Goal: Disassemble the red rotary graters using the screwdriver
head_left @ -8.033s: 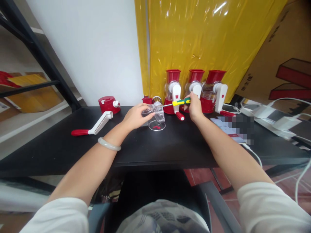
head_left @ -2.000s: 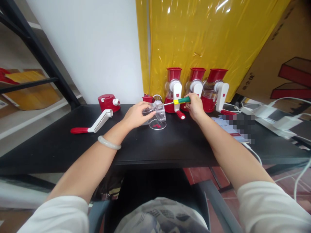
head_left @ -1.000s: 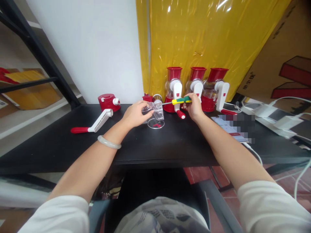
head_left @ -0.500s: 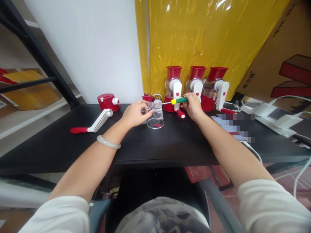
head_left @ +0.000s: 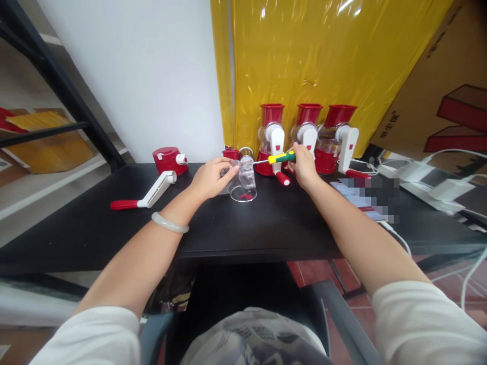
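My left hand is closed on the side of a clear plastic grater housing, which lies on the black table with its round opening facing me. A small red piece shows through that opening. In my right hand is a screwdriver with a green and yellow handle, held level. Its metal shaft points left and its tip meets the right upper part of the housing; the exact contact is too small to make out. Just behind the housing stands a metal grater drum.
Three red and white rotary graters stand along the back. At the left are a red grater base and a white crank with a red handle. A phone and a power strip with cables lie to the right.
The fingers of my left hand have shifted slightly on the clear housing. The screwdriver handle has turned a little in my right hand, its tip staying at the same spot.
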### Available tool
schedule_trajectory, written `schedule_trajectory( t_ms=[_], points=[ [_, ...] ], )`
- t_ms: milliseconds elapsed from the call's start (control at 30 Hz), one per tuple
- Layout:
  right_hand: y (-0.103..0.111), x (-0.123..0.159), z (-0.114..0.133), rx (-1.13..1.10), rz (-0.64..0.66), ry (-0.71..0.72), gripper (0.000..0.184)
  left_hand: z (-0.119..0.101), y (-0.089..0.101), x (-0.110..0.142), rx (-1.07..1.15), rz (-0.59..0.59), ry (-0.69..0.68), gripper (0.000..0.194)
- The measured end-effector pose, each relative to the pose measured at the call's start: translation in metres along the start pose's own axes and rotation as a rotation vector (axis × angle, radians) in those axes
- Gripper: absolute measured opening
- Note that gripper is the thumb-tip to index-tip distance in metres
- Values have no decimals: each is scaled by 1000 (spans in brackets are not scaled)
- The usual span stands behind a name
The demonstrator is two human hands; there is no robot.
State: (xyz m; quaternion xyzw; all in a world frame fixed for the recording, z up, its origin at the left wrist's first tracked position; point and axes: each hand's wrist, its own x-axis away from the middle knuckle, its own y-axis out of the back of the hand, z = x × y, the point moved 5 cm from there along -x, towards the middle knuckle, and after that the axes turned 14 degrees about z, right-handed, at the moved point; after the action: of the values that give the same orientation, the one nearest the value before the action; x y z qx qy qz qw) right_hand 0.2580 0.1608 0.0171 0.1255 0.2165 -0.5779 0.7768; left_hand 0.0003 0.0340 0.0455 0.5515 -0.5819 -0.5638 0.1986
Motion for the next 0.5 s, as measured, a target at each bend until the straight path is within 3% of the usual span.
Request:
schedule_trajectory(
  t_ms=[267, 500],
  points=[
    [-4, -1, 0, -175, -34, -44, 20, 0, 0, 0, -16, 1, 8, 54],
    [-3, -2, -2, -192, 16, -31, 34, 0, 0, 0, -14, -5, 7, 53]
  ],
)
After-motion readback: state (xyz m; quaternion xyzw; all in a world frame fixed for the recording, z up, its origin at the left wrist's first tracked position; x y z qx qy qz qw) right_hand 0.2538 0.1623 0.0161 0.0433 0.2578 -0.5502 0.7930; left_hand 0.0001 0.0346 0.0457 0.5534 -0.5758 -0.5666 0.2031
